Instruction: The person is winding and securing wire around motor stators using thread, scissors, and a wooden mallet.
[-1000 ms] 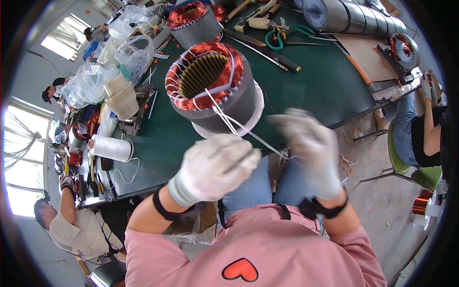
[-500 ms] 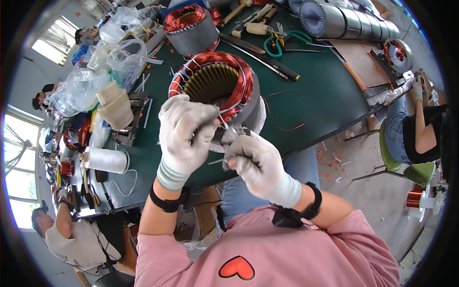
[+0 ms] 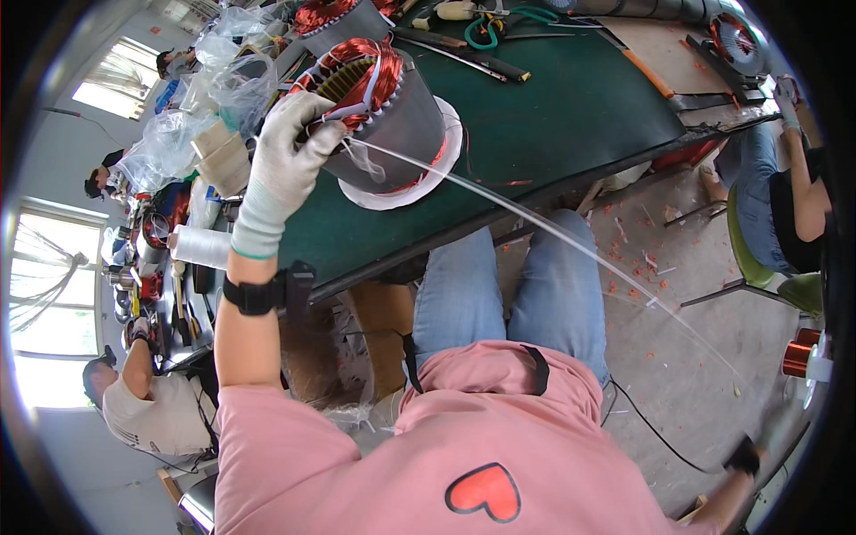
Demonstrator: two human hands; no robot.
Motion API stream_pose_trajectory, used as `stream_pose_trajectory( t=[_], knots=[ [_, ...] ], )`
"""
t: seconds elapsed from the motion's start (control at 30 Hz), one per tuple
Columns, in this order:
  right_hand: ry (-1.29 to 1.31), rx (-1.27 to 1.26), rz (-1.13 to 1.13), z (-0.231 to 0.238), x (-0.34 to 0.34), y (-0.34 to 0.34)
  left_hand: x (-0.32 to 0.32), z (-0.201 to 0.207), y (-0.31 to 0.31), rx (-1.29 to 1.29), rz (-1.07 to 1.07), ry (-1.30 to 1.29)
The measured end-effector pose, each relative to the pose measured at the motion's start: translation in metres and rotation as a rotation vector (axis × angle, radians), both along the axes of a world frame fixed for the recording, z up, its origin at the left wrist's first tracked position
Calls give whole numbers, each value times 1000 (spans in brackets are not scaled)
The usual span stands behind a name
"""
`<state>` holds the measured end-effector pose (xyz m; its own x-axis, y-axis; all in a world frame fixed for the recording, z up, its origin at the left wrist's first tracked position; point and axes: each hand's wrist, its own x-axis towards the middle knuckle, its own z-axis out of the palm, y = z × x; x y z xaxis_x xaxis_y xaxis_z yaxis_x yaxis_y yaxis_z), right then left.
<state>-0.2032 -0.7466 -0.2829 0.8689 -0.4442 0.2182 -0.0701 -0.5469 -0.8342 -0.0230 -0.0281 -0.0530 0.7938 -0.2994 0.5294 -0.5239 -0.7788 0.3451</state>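
Observation:
A large motor stator (image 3: 401, 125) with red copper windings lies tilted on a white disc on the green table (image 3: 571, 107). My left hand (image 3: 285, 156), in a white glove, curls over the stator's near rim and grips it. From the windings beside that hand, a thin white cord (image 3: 535, 227) runs taut down to the lower right. My right arm is stretched far out that way. Only its black wristband (image 3: 742, 457) shows; the hand itself is lost in the dark rim of the picture.
A second stator (image 3: 334, 13), green-handled pliers (image 3: 486, 31) and long tools lie at the table's far side. Plastic bags (image 3: 209, 85) and a white thread spool (image 3: 201, 245) sit left. One person works at lower left (image 3: 152, 406), another sits right (image 3: 789, 169). A copper wire reel (image 3: 800, 353) stands on the floor.
Both hands were together at the stator's near rim. My right hand has swung far out to the lower right, drawing the white cord long and taut; my left hand stays on the rim.

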Motion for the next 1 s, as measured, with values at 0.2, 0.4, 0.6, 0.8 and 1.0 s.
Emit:
stream_pose_trajectory(
  t=[0.2, 0.4, 0.6, 0.8, 1.0],
  knots=[
    [70, -163, -57, 6, -20, -24, -5, -2, 4, 30, -9, 26],
    [195, 364, 360, 127, 102, 302, -10, 14, 7, 84, -13, 164],
    [684, 1341, 1205, 199, 161, 466, 9, 62, -9, 107, 35, 462],
    [592, 1500, 1211, 201, 160, 484, 32, 75, -4, 337, -37, 265],
    [629, 1580, 1008, 202, 163, 491, 41, 76, -9, 455, -66, 325]
  ],
)
